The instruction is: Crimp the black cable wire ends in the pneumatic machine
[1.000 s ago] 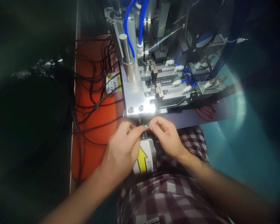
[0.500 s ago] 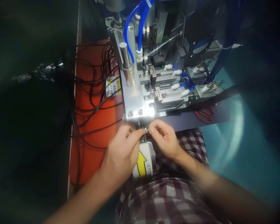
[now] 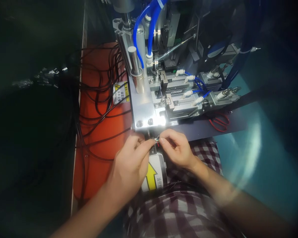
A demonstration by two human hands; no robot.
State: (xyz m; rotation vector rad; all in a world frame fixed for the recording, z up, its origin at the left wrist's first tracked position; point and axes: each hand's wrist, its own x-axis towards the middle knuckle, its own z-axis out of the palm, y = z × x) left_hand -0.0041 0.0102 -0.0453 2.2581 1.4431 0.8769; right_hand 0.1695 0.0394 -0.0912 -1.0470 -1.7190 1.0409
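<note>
My left hand and my right hand meet just below the front edge of a metal machine block. Both pinch a tiny metal part with red wire between thumb and fingertips. The part is small and mostly covered by my fingers. Under my left hand sits a white label with a yellow arrow. A checked shirt fills the lower middle.
Black cables loop over an orange surface on the left, with a yellow warning sticker. Blue air hoses and pneumatic cylinders rise behind the block. Red-handled scissors lie at the right. The surroundings are dark.
Both hands stay pinched together on the small part. The view has shifted slightly; my hands sit a little lower in the picture than a second ago.
</note>
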